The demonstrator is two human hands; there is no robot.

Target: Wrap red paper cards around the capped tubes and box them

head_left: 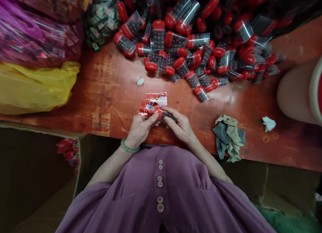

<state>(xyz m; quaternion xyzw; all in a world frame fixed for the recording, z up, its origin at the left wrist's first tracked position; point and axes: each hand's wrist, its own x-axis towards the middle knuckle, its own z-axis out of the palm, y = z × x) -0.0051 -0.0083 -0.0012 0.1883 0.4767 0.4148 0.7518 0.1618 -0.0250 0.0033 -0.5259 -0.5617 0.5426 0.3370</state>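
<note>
At the table's front edge my two hands meet over a small clear tube of dark balls (168,114) with a red end. My left hand (139,130), with a green bead bracelet on its wrist, is closed, its thumb pressed on a red printed packet (146,107) with a barcode and on the tube's red end. The fingers of my right hand (181,126) close around the dark part of the tube. Just beyond lies a shiny red printed wrapper (162,98); I cannot tell whether it is joined to the packet. How far the tube sits inside the packet is hidden.
A heap of red-capped tubes (159,36) fills the table's far side. Stuffed bags, one yellow (35,87), stand left. To the right are crumpled cloths (230,135) and a white bucket (297,92). Below left, an open carton (79,166) contains red packets (69,152).
</note>
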